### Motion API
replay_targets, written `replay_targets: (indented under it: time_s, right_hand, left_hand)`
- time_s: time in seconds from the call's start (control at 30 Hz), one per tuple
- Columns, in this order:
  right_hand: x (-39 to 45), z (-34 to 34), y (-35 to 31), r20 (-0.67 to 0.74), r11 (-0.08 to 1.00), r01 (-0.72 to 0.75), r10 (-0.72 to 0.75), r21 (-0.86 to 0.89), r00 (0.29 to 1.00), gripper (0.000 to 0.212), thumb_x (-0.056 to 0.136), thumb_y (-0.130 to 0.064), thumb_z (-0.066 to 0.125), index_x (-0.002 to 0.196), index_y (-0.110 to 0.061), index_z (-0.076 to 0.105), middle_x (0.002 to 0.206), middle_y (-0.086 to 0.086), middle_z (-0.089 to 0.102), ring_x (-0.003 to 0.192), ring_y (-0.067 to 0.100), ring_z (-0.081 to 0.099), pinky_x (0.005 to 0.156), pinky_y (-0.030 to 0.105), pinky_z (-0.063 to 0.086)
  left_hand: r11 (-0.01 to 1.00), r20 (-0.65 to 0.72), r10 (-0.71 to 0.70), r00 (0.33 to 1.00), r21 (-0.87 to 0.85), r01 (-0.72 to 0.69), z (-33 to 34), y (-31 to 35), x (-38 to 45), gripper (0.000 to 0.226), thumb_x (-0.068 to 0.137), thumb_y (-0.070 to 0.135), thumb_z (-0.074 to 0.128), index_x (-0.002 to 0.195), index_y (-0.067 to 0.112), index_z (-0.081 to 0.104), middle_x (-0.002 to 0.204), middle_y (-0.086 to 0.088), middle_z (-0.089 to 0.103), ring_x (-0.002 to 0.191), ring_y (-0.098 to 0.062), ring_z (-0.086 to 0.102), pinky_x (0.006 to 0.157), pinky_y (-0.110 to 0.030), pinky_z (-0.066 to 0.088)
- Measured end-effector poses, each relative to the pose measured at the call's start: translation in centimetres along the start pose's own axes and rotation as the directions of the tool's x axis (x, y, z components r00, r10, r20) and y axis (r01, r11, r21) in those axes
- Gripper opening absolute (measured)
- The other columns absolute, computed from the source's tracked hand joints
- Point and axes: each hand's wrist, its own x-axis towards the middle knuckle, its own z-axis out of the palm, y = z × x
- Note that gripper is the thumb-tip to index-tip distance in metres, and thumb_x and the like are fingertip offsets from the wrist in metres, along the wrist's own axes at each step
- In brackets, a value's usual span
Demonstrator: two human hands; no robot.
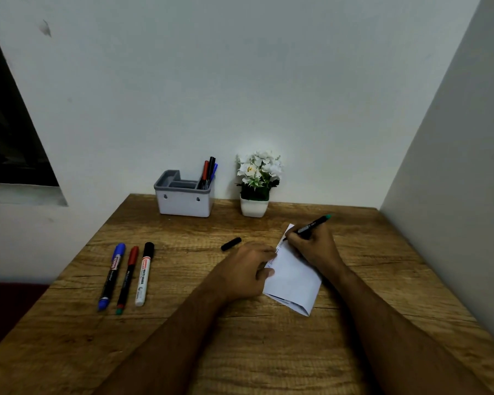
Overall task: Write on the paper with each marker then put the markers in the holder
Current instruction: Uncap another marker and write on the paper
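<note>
A folded white paper [294, 277] lies on the wooden table [183, 337]. My right hand [314, 246] grips a black marker [315, 223] with a green end, its tip on the paper's far corner. My left hand [248, 269] presses flat on the paper's left edge. A black cap [231, 244] lies just left of the hands. Three capped markers lie side by side at the left: a blue one [112, 276], a red-capped one [127, 279] and a white one with a black cap [144, 273]. The white-and-grey holder [183, 205] stands at the back with three markers [208, 172] in its right compartment.
A white pot with white flowers [255, 183] stands right of the holder against the wall. A wall closes the table's right side. The table's left edge drops off beside the three markers.
</note>
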Motion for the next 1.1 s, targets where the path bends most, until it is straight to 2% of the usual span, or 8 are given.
replay_targets:
  time_s: [0.07, 0.23, 0.37, 0.6, 0.67, 0.8, 0.93, 1.1]
  right_hand:
    - [0.0, -0.1, 0.1, -0.024, 1.000, 0.005, -0.005, 0.021, 1.000, 0.020, 0.090, -0.007, 0.068, 0.072, 0.003, 0.066, 0.063, 0.017, 0.068, 0.052, 0.016, 0.060, 0.052, 0.031, 0.046]
    - [-0.4, -0.1, -0.3, -0.067, 1.000, -0.007, 0.008, 0.006, 0.998, 0.018, 0.091, -0.006, 0.069, 0.073, -0.004, 0.071, 0.061, -0.001, 0.069, 0.053, 0.003, 0.059, 0.052, 0.019, 0.046]
    - [-0.6, -0.2, -0.4, -0.070, 1.000, 0.005, -0.006, -0.007, 0.998, 0.016, 0.092, -0.010, 0.069, 0.076, -0.008, 0.074, 0.067, 0.005, 0.074, 0.059, 0.009, 0.066, 0.056, 0.028, 0.052]
    - [-0.3, -0.4, -1.6, -0.055, 0.998, 0.043, -0.045, -0.047, 0.997, 0.022, 0.088, -0.013, 0.071, 0.072, 0.001, 0.071, 0.066, 0.016, 0.072, 0.058, 0.015, 0.064, 0.056, 0.043, 0.054]
    - [-0.1, -0.3, -2.0, -0.049, 0.998, 0.045, -0.047, -0.039, 0.998, 0.021, 0.088, -0.014, 0.072, 0.073, 0.001, 0.074, 0.066, 0.016, 0.073, 0.058, 0.014, 0.065, 0.056, 0.045, 0.056]
    - [-0.1, -0.1, -2.8, -0.042, 0.998, 0.057, -0.058, -0.028, 0.997, 0.016, 0.089, -0.014, 0.075, 0.078, -0.003, 0.079, 0.068, 0.009, 0.076, 0.060, 0.012, 0.069, 0.058, 0.038, 0.058]
    - [-0.2, 0.2, -2.8, -0.008, 0.998, 0.066, -0.066, -0.017, 0.998, 0.014, 0.089, -0.018, 0.074, 0.083, -0.007, 0.081, 0.072, 0.004, 0.078, 0.063, 0.012, 0.072, 0.060, 0.039, 0.060]
    - [-0.2, 0.6, -3.0, 0.010, 0.996, 0.087, -0.087, -0.003, 0.996, 0.010, 0.090, -0.012, 0.074, 0.086, -0.013, 0.082, 0.067, -0.010, 0.076, 0.063, 0.004, 0.070, 0.059, 0.024, 0.055]
  left_hand:
    - [1.000, 0.004, -0.005, 1.000, -0.003, 0.005, 0.0, 0.0, 0.0, 0.050, 0.094, 0.033, 0.060, 0.142, 0.018, 0.054, 0.147, 0.005, 0.051, 0.137, -0.010, 0.040, 0.111, -0.022, 0.027]
    - [1.000, 0.001, -0.004, 1.000, -0.009, 0.004, -0.1, 0.1, 0.0, 0.049, 0.095, 0.032, 0.059, 0.141, 0.017, 0.055, 0.147, 0.005, 0.051, 0.137, -0.009, 0.040, 0.109, -0.020, 0.026]
    - [1.000, 0.002, 0.001, 1.000, -0.024, -0.001, -0.5, 0.4, 0.1, 0.048, 0.094, 0.030, 0.060, 0.139, 0.014, 0.057, 0.143, 0.003, 0.055, 0.134, -0.011, 0.045, 0.110, -0.024, 0.033]
    - [0.999, -0.059, -0.014, 0.998, -0.047, 0.011, -1.8, 0.7, 0.2, 0.025, 0.093, 0.027, 0.056, 0.110, 0.013, 0.070, 0.106, 0.003, 0.071, 0.098, -0.010, 0.061, 0.085, -0.036, 0.052]
    - [0.999, -0.094, -0.030, 0.995, -0.038, 0.026, -2.7, 0.8, 0.4, 0.026, 0.093, 0.024, 0.055, 0.112, 0.016, 0.071, 0.107, 0.004, 0.071, 0.097, -0.010, 0.062, 0.084, -0.034, 0.053]
    - [0.992, -0.180, -0.110, 0.978, 0.045, 0.120, -4.0, 0.1, 0.8, 0.028, 0.091, 0.019, 0.061, 0.116, 0.014, 0.071, 0.115, 0.001, 0.070, 0.105, -0.014, 0.063, 0.089, -0.030, 0.053]
    - [0.944, -0.129, -0.259, 0.957, 0.174, 0.279, -4.6, -0.7, 0.7, 0.015, 0.088, 0.015, 0.059, 0.074, 0.017, 0.061, 0.089, -0.004, 0.065, 0.085, -0.020, 0.063, 0.066, -0.029, 0.046]
    - [0.913, -0.075, -0.286, 0.955, 0.280, 0.295, -4.7, -0.7, 0.6, 0.014, 0.088, 0.008, 0.058, 0.076, 0.015, 0.060, 0.087, -0.005, 0.063, 0.079, -0.020, 0.060, 0.062, -0.028, 0.042]
